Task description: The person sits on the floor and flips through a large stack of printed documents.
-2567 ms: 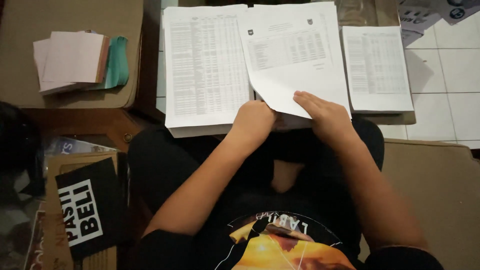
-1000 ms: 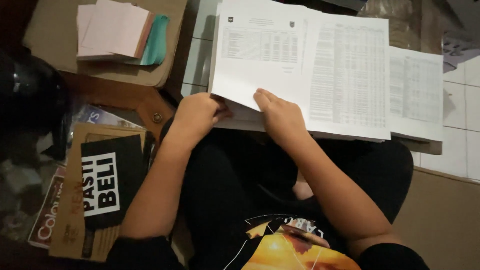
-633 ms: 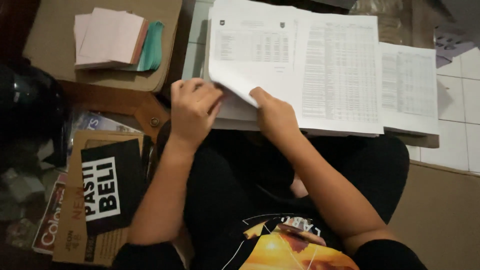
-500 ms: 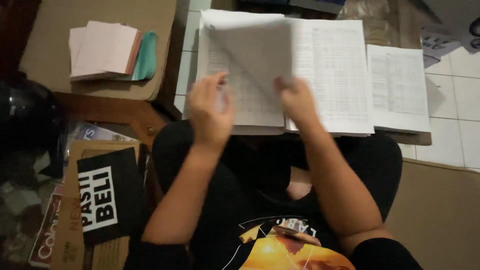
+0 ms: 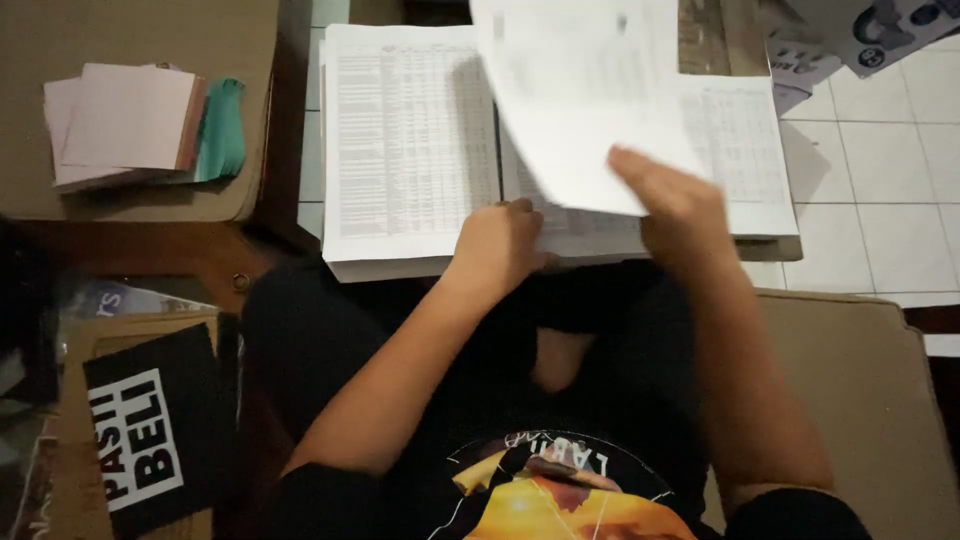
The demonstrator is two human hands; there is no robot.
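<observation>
Lifting a loose printed sheet (image 5: 580,100) off the paper stack (image 5: 410,150) with the right hand (image 5: 675,200), fingers pinching its lower edge, blurred with motion; half a second ago lying over the stack's left half, now swinging up and over the stack's right half, toward its far edge. Pressing the left hand (image 5: 500,245) down on the stack's near edge, fingers curled loosely against the pages, grasping nothing; earlier raised at the sheet's left corner, now lowered onto the stack. Uncovering the dense table print on the stack's left page, hidden before by the sheet. Lying right of the stack, partly under the sheet, another printed page (image 5: 745,160). Resting well left of the stack, on brown cardboard (image 5: 140,30), a pile of pink papers (image 5: 125,125) beside a teal cloth (image 5: 222,130), unchanged.
</observation>
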